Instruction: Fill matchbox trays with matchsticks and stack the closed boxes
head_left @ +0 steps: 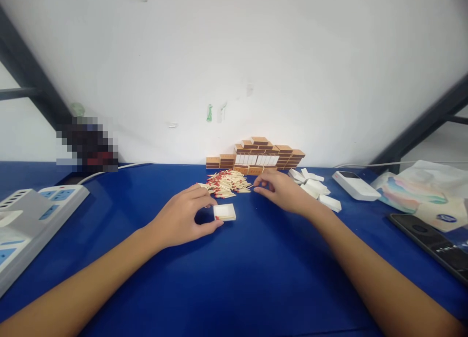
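Note:
My left hand (181, 217) pinches the left edge of a small white matchbox tray (224, 212) that lies on the blue table (234, 278) with a few matches in it. Just behind it is a loose pile of red-tipped matches (226, 183). My right hand (283, 190) rests at the pile's right edge, fingers curled together and pinched at a match. Several brown matchboxes (258, 154) are stacked against the white wall behind the pile.
Several empty white trays (316, 188) lie right of my right hand. Further right are a white device (356, 185), a plastic bag (424, 193) and a dark phone (431, 244). A white power strip (32, 220) sits at the left edge.

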A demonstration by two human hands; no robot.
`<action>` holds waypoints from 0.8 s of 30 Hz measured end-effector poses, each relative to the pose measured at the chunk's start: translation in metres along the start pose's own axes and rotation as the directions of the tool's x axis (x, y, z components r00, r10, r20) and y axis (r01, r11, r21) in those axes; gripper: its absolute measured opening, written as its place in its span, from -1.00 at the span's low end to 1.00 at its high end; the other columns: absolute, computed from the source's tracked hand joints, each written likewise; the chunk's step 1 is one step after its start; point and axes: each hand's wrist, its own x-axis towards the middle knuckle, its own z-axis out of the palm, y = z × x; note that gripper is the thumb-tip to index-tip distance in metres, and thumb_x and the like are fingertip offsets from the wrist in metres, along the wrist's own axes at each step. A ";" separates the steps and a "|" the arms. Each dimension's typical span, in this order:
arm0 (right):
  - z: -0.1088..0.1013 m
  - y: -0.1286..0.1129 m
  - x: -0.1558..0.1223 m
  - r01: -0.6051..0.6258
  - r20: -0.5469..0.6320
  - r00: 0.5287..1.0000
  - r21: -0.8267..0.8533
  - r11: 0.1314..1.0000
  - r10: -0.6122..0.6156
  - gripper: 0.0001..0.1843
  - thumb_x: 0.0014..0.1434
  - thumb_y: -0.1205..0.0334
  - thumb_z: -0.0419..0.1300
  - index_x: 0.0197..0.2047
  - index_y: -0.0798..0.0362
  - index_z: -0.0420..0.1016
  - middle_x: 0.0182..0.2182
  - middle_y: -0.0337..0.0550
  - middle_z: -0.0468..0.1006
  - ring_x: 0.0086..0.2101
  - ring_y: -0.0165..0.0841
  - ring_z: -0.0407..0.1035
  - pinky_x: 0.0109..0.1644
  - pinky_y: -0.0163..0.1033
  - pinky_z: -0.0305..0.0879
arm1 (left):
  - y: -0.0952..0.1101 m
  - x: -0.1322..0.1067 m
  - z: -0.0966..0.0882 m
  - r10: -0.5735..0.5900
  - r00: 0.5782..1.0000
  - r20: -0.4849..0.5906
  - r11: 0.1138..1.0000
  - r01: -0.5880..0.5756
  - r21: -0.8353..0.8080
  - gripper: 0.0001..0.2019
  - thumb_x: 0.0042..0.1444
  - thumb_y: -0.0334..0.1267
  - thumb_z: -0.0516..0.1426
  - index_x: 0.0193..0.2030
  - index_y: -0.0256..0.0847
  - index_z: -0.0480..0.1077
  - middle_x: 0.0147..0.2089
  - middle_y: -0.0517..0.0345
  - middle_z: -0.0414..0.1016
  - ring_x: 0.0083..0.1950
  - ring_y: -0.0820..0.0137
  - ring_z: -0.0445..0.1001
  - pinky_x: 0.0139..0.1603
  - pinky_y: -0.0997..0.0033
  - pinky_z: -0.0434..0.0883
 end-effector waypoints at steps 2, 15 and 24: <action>0.004 0.006 0.003 -0.007 0.053 0.999 0.063 0.998 0.004 -0.82 0.34 0.13 0.24 -0.15 0.05 0.59 -0.26 -0.11 0.52 -0.30 -0.30 0.36 -0.19 -0.19 0.25 | -0.002 0.000 -0.001 -0.017 1.000 -0.017 1.000 0.018 0.023 -0.75 0.30 -0.03 0.25 -0.07 -0.17 0.56 -0.17 0.08 0.56 -0.09 0.24 0.49 -0.03 0.16 0.48; 0.022 -0.003 0.015 0.073 0.053 0.995 0.117 0.990 -0.080 -0.80 0.38 0.12 0.22 -0.22 0.06 0.53 -0.29 -0.15 0.48 -0.32 -0.34 0.32 -0.23 -0.24 0.18 | 0.000 -0.001 0.002 -0.039 0.999 0.023 0.999 0.039 0.000 -0.77 0.27 -0.05 0.27 -0.10 -0.16 0.54 -0.18 0.09 0.57 -0.09 0.24 0.51 0.05 0.12 0.48; 0.017 -0.006 0.004 -0.012 0.134 0.991 0.090 0.996 0.000 -0.79 0.40 0.09 0.18 -0.19 0.05 0.49 -0.22 -0.12 0.48 -0.28 -0.31 0.33 -0.18 -0.20 0.24 | -0.002 -0.003 0.003 -0.057 0.998 0.036 0.998 0.056 0.005 -0.76 0.28 -0.03 0.26 -0.10 -0.15 0.54 -0.18 0.09 0.56 -0.08 0.23 0.50 0.07 0.11 0.47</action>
